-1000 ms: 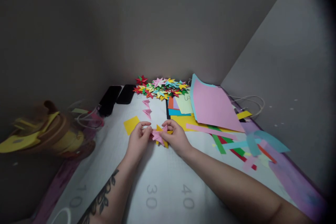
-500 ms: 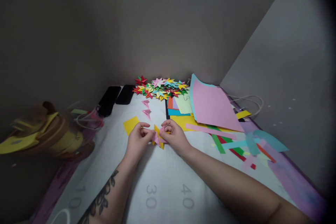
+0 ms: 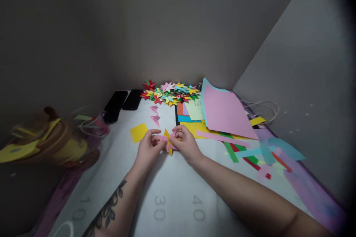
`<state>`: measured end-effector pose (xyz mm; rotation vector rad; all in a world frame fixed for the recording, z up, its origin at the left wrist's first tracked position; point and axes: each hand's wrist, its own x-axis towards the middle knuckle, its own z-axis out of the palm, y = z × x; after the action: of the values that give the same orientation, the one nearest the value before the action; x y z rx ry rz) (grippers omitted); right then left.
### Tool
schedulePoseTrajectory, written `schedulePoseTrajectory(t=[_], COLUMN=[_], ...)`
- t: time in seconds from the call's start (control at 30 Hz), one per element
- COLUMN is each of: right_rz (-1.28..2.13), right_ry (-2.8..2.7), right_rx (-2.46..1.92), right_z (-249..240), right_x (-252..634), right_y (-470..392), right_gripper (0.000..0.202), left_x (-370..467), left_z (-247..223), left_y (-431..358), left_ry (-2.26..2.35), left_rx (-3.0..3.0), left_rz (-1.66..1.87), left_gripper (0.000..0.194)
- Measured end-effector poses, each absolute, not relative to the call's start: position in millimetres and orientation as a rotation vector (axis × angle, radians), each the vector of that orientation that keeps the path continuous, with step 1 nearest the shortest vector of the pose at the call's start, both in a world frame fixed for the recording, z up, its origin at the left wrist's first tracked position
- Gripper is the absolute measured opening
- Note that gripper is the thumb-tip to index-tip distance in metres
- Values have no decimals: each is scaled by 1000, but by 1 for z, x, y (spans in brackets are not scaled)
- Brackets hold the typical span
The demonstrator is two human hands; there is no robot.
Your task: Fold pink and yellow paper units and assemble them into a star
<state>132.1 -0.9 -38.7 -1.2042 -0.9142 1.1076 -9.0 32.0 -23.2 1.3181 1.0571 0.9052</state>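
Note:
Between my two hands is a pink and yellow folded paper star [image 3: 167, 146], held just above the white mat. My left hand [image 3: 149, 144] pinches a pink point on its left side between thumb and fingers. From the right, my right hand [image 3: 184, 141] grips the star with thumb and curled fingers, covering part of it. Two small pink folded paper pieces [image 3: 155, 120] lie one behind the other beyond my hands. A square of yellow paper [image 3: 139, 132] rests beside my left hand.
Many-coloured paper stars [image 3: 171, 94] are heaped at the back. Pink and blue sheets [image 3: 226, 113] and cut paper strips [image 3: 244, 153] lie on the right. Two black phones [image 3: 132, 100] sit back left, and a terracotta pot [image 3: 59, 140] stands at the left edge.
The star has turned in my fingers, and a pink point now shows at my left fingertips. My left hand has shifted slightly right.

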Motion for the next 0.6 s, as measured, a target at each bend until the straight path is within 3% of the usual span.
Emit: schedulePoseTrajectory(t=[0.6], right_rz=[1130], right_ry=[-934], right_rx=[-1228], right_z=[-39], right_x=[129], right_y=[-1], right_gripper=[32], left_x=[-14], left_z=[-14], left_y=[32], left_ry=[1064], left_rx=[1354], left_rz=[918], left_gripper=[36])
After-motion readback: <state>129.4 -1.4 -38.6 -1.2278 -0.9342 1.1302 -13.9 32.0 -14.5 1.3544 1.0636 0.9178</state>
